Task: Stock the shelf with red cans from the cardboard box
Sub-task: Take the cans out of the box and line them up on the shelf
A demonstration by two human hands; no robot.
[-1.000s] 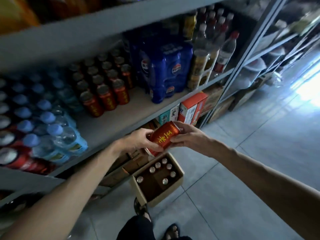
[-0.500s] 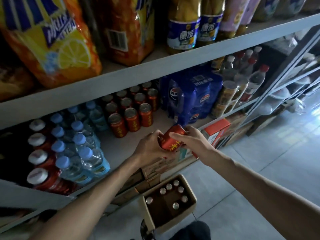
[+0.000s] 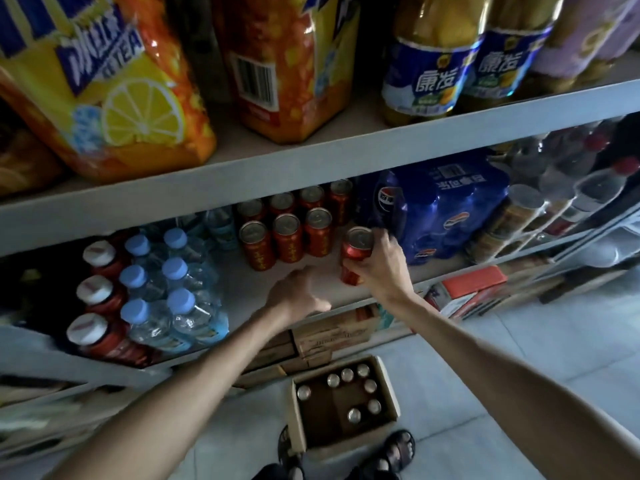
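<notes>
One red can (image 3: 356, 258) stands upright inside the right hand's (image 3: 382, 268) wrapped fingers (image 3: 384, 237); left hand (image 3: 298, 294) empty, loosely curled

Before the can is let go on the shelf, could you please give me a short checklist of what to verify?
1. Right hand grips the red can: ok.
2. Can upright: ok.
3. Can base resting flat on the shelf: cannot tell.
4. Bare shelf beside the can row: ok.
5. Left hand empty, clear of the can: ok.
6. Cans left in the cardboard box: ok.
</notes>
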